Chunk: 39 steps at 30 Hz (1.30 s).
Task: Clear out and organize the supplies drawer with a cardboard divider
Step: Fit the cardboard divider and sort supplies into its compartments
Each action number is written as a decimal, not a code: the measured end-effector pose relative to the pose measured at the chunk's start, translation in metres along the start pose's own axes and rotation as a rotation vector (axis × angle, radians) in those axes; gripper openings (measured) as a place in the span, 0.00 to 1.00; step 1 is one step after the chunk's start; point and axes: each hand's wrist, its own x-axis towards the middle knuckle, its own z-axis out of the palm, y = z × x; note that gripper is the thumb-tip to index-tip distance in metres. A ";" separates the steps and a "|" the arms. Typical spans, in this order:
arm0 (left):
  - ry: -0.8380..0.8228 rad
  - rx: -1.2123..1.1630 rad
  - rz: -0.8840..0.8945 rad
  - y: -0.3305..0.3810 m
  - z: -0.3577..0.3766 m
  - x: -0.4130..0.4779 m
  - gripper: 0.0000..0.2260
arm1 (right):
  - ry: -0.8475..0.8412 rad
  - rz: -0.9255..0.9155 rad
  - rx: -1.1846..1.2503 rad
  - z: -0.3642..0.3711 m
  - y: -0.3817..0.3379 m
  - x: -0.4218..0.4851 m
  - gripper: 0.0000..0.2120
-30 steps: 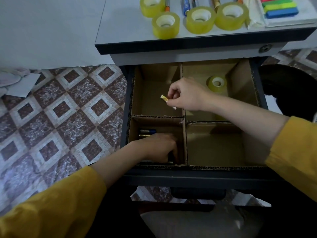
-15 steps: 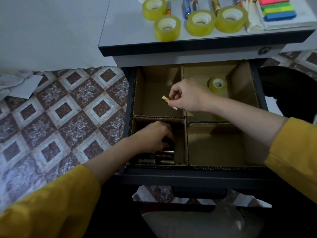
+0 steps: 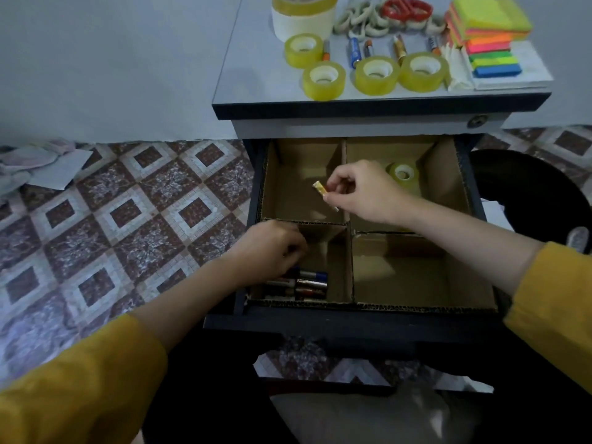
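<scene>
The drawer [image 3: 320, 322] stands pulled out, lined with a cardboard divider [image 3: 348, 261] that splits it into four compartments. Several batteries [image 3: 309, 283] lie side by side in the near-left compartment. My left hand [image 3: 272, 248] hovers over them with curled fingers, its fingertips hidden. Above the far-left compartment, my right hand [image 3: 362, 190] pinches a small gold battery [image 3: 321, 189]. A yellow tape roll [image 3: 404, 173] sits in the far-right compartment. The near-right compartment holds nothing.
On the cabinet top [image 3: 256, 81] are several yellow tape rolls [image 3: 324, 79], a large tape roll [image 3: 304, 14], loose batteries [image 3: 355, 52], red scissors [image 3: 407, 9] and stacked sticky notes [image 3: 487, 30]. A tiled floor [image 3: 128, 219] lies left; a dark round object [image 3: 528, 193] stands right.
My left hand has drawn back from the compartment's front toward its far-left corner, uncovering the row of batteries. My right hand still holds the gold battery in about the same place.
</scene>
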 end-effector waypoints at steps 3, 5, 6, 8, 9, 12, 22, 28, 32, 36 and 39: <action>0.321 0.039 -0.040 -0.017 -0.006 -0.018 0.07 | -0.151 -0.043 -0.138 -0.004 -0.010 -0.015 0.03; 0.386 0.102 -0.135 -0.029 -0.004 -0.019 0.13 | -0.280 -0.024 -0.273 -0.004 -0.016 -0.021 0.06; 0.362 0.104 -0.204 -0.032 -0.004 -0.018 0.18 | -0.335 -0.013 -0.320 -0.001 -0.020 -0.023 0.07; 0.261 0.071 -0.318 -0.034 -0.003 -0.014 0.24 | -0.425 -0.004 -0.354 0.007 -0.027 -0.025 0.08; 0.240 0.039 -0.351 -0.034 -0.001 -0.011 0.25 | -0.462 -0.004 -0.363 0.013 -0.030 -0.026 0.07; 0.306 -0.113 -0.434 -0.029 0.001 -0.002 0.23 | -0.571 0.009 -0.466 0.036 -0.035 -0.020 0.04; 0.439 -0.167 -0.465 -0.027 0.018 0.010 0.22 | -0.634 0.108 -0.602 0.083 -0.020 0.000 0.11; 0.449 -0.147 -0.476 -0.027 0.020 0.011 0.22 | -0.599 0.132 -0.531 0.078 -0.012 -0.003 0.08; 0.448 -0.153 -0.481 -0.027 0.019 0.011 0.22 | -0.606 0.115 -0.525 0.073 -0.014 -0.008 0.15; 0.440 -0.147 -0.484 -0.026 0.019 0.010 0.23 | -0.582 0.077 -0.559 0.069 -0.022 -0.010 0.17; 0.435 -0.123 -0.493 -0.026 0.016 0.009 0.22 | -0.496 0.040 -0.554 0.057 -0.028 -0.012 0.11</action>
